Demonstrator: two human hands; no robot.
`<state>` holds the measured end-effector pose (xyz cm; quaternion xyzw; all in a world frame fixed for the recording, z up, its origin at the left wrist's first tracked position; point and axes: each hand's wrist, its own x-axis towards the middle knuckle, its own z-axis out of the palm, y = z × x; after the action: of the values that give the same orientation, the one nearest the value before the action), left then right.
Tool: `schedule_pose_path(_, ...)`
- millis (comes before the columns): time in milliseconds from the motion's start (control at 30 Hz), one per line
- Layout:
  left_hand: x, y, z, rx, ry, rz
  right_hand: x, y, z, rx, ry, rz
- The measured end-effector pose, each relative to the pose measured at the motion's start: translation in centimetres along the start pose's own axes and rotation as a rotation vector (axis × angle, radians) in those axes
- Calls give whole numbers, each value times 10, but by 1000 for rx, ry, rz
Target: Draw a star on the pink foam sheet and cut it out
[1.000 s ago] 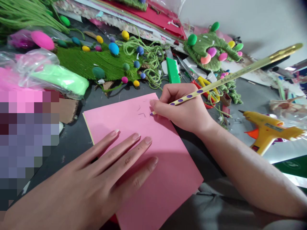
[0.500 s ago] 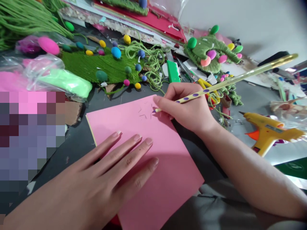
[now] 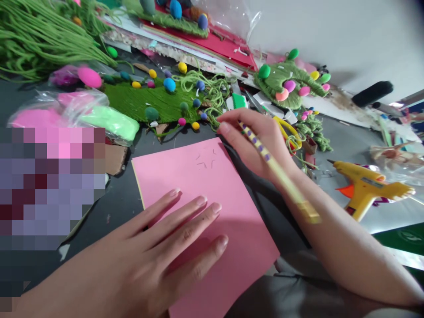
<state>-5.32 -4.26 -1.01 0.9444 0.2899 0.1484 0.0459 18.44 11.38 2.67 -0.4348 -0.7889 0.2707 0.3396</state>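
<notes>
Head view shows one pink sheet lying on the dark bench, turned so its corners point roughly to 12, 3, 6 and 9 o'clock. The left hand lies flat and released on the sheet's lower half, fingers spread and pointing toward 1 o'clock, pinning the paper. The right hand sits just off the sheet's upper right edge and is grasping one pencil, yellow with purple dots. The pencil's long axis runs from about 11 o'clock to 5 o'clock along the back of the hand and wrist, blurred at its lower end, and its tip is not on the paper. A few short pencil marks sit near the sheet's top corner, at about 9 o'clock from the right hand, which is the nearer of the two hands to them. One yellow glue gun rests at 3 o'clock, well apart.
</notes>
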Motion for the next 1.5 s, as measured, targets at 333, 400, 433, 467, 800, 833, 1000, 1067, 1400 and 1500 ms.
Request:
schedule_pose_path(333, -1, -3, 0, 46, -76, 31, 5, 0, -6, 98, -147, 76)
schedule_pose_path(400, -1, -3, 0, 36, -72, 15, 4, 1, -9, 146, -200, 73)
schedule_pose_path(433, -1, -2, 0, 34, -70, 11, 4, 2, -11, 153, -233, 59)
schedule_pose_path(467, -1, -2, 0, 34, -68, 13, 4, 3, -13, 153, -267, 39)
schedule_pose_path(800, -4, -2, -2, 81, -93, -10, 3, 4, -16, 37, -368, -123)
schedule_pose_path(833, -4, -2, -2, 79, -94, -23, 3, 1, -16, 13, -338, -132)
schedule_pose_path(1000, -5, -3, 2, 71, -76, -45, -4, -14, -15, 320, -297, 30)
schedule_pose_path(1067, -5, -3, 3, 68, -66, -47, -6, -15, -13, 526, -481, 174)
schedule_pose_path(1400, -3, 4, 8, 86, 0, -111, -4, -16, -3, 666, -190, 233)
schedule_pose_path(1500, -3, 3, 11, 72, 42, -93, -5, -15, -4, 534, -311, 329)
